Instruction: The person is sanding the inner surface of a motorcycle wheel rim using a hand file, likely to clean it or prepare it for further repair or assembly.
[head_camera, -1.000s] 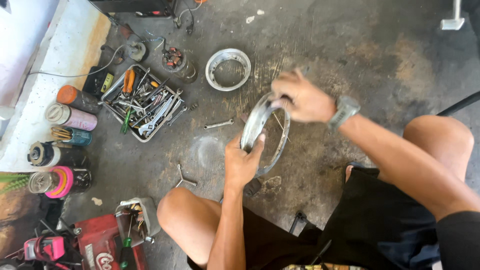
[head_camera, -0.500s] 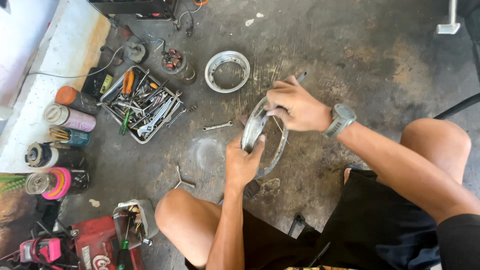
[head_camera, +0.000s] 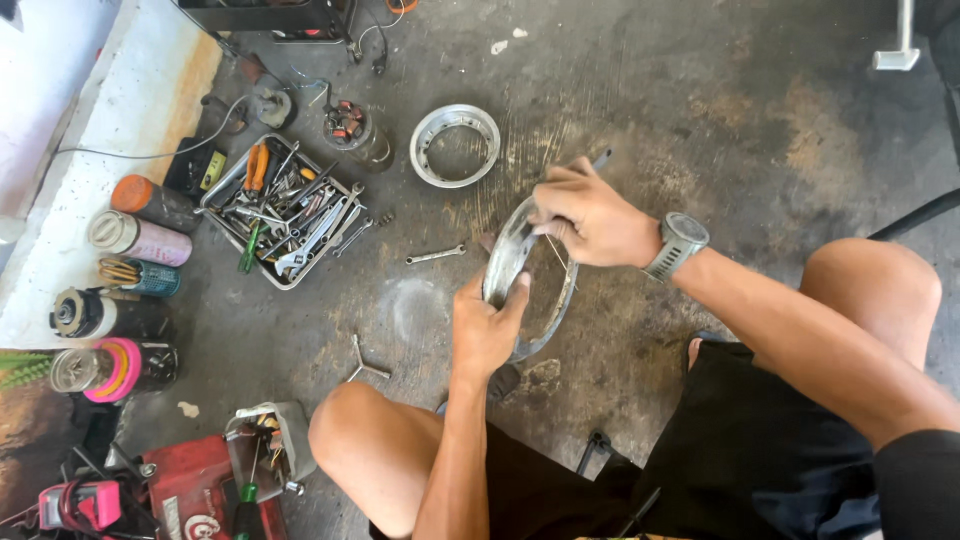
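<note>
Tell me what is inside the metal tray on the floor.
The tray holds a heap of hand tools: wrenches, orange-handled pliers and a green-handled tool. Whatever lies beneath the heap is covered.

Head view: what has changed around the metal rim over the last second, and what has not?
The right hand has moved down from above the rim's far edge and now closes on the top of the metal rim, pinching a thin spoke. The left hand still grips the rim's lower edge and holds it upright. The second rim, tool tray and spray cans lie as before.
</note>
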